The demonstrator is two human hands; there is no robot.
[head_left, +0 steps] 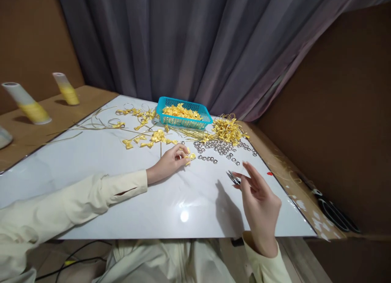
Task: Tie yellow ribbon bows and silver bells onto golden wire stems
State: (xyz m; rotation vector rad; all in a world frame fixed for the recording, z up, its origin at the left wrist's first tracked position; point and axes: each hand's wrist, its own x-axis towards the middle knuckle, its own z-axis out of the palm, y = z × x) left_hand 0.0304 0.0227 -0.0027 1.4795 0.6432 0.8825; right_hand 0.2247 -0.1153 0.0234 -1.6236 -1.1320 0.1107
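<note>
My left hand (175, 160) rests low over the white tabletop, thumb and fingers pinched on a small yellow ribbon bow (192, 156). Nearer to me on the right, my right hand (259, 195) is raised, its shadow falling on the table. Small snips (233, 177) with pointed metal blades stick out from among its fingers; their handle is mostly hidden. Index finger and thumb of that hand stand apart. Between and beyond the two hands lie many silver ring-like pieces (218, 146), some in a short row. Loose yellow bows (159, 136) are scattered beyond my left hand.
A turquoise basket (183, 122) of yellow bows stands at the back. Beside it lie a heap of yellow bows with wire stems (229, 130) and gold stems (192, 133). Yellow spools (69, 91) stand at left. Black-handled scissors (332, 211) lie at the right edge.
</note>
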